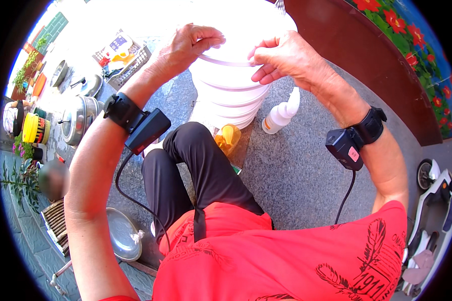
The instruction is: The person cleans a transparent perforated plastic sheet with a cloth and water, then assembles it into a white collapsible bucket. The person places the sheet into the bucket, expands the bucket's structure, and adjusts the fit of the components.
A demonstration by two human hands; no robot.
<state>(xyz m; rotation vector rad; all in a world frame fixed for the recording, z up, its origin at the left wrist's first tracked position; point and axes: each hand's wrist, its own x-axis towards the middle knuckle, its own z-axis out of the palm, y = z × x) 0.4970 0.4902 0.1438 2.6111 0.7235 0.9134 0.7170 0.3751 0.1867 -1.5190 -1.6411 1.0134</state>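
In front of my knees stands a tall white stack of ringed round pieces [231, 95], narrowing downward; glare washes out its top. My left hand [188, 42] is over the stack's near left edge, thumb and fingers pinched together. At the right part of the rim, my right hand [291, 57] brings thumb and forefinger together while the lower fingers curl loosely. Whatever either pinch holds is lost in the brightness. A white bottle with a bent top [280, 115] stands on the floor below my right hand. Beside the stack's foot lies a crumpled yellow thing [228, 139].
A grey basket [129, 67] holds colourful items at far left. Metal pots [80, 118] and a yellow bucket [36, 128] stand left. A round metal lid or basin [124, 235] is by my left leg. A scooter [437, 215] and painted wall [412, 40] border the right.
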